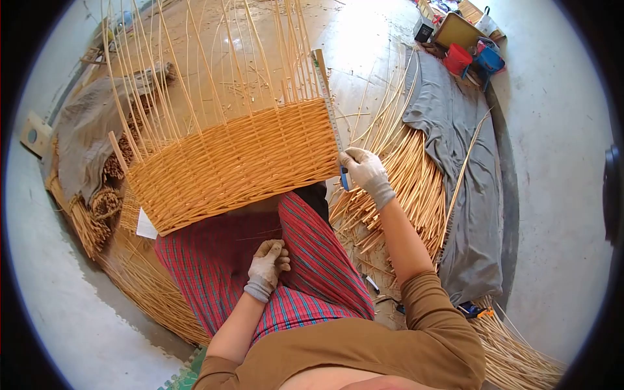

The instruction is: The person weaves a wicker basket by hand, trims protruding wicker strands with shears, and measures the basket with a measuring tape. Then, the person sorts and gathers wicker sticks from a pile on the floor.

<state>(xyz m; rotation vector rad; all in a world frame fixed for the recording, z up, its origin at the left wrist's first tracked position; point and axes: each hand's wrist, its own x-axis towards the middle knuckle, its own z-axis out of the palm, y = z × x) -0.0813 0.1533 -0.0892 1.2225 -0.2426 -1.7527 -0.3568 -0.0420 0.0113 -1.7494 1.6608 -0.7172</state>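
Observation:
A woven wicker basket rests tilted over my knees, its long unwoven stakes standing up from the upper edge. My right hand, in a pale work glove, is closed at the basket's right corner. It grips what looks like a tape measure with a blue body; the marked strip runs up along the basket's side edge. My left hand, gloved too, is curled closed above the red striped cloth on my lap. Thin strands show near its fingers, but whether it holds them is unclear.
Bundled peeled rods lie on the right, partly under a grey cloth. More covered bundles are at the left wall. A red bucket and a blue container stand at the back right. Offcuts litter the floor.

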